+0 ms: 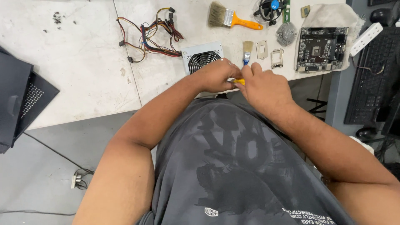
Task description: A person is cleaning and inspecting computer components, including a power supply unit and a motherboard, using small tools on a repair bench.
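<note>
My left hand (pixel 216 76) and my right hand (pixel 263 86) meet at the near edge of the white table (pixel 83 62), both closed around a small yellow object (pixel 238 81) that shows only as a sliver between the fingers. Right behind the hands sits a grey power supply unit (pixel 202 58) with a round fan grille, its bundle of coloured cables (pixel 148 35) trailing off to the left. A small blue-handled brush (pixel 247 51) lies just beyond my right hand.
A large orange-handled brush (pixel 233 19), a cooler fan (pixel 270 9), a round heatsink (pixel 286 33), metal brackets (pixel 269 53) and a motherboard (pixel 321 49) on a cloth lie at the back right. A keyboard (pixel 371 79) sits right, a black computer case (pixel 21 98) left.
</note>
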